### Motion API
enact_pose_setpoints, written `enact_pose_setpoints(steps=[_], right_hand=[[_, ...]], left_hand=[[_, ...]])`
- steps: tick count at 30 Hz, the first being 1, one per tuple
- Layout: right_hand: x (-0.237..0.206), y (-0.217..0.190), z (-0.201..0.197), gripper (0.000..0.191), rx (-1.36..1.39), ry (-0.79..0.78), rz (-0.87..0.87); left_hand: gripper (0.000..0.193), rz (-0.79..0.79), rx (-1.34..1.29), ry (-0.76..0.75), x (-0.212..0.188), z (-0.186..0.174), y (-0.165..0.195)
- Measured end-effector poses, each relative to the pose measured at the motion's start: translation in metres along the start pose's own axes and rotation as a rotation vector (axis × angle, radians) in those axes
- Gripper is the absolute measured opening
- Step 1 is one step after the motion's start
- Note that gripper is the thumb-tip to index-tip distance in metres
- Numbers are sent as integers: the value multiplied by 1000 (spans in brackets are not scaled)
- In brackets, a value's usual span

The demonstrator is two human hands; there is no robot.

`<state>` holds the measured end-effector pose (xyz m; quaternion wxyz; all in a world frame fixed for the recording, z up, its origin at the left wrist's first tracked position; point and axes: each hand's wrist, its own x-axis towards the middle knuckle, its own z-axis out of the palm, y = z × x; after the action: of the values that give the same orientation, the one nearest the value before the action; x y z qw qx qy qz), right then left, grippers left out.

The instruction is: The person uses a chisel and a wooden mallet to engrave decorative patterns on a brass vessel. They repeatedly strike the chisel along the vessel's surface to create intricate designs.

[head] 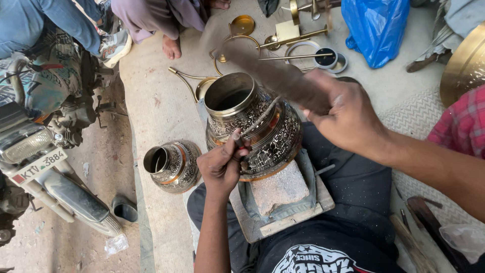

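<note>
A large engraved brass vase [252, 121] lies tilted on a stone block [280, 189], which sits on a cloth-covered wooden board [323, 202] across my lap. My left hand [222, 164] is closed around a thin metal chisel [260, 119], whose shaft lies across the vase's patterned side. My right hand [348, 119] grips the handle of a hammer [273, 73], raised above the vase and blurred by motion. A smaller engraved vase [172, 164] lies on its side on the mat to my left, apart from both hands.
A motorbike [40, 151] stands at the left. Brass rings, rods and lids [298, 38] lie on the mat beyond the vase, near another person's bare foot [172, 48]. A blue plastic bag [374, 28], a big brass bowl [465, 65] and someone's red checked sleeve [462, 124] are at the right.
</note>
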<state>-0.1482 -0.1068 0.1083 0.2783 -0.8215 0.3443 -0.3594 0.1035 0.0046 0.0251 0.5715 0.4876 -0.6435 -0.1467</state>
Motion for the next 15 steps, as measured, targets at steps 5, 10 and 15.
enact_pose_setpoints(steps=[5, 10, 15], right_hand=[[-8, 1, 1, 30, -176, 21, -27], [-10, 7, -1, 38, -379, 25, -145], [-11, 9, 0, 45, -692, -54, -193]], left_hand=[[50, -39, 7, -22, 1, -1, 1], [47, -30, 1, -46, 1, -2, 0], [44, -24, -109, -37, 1, -1, -2]])
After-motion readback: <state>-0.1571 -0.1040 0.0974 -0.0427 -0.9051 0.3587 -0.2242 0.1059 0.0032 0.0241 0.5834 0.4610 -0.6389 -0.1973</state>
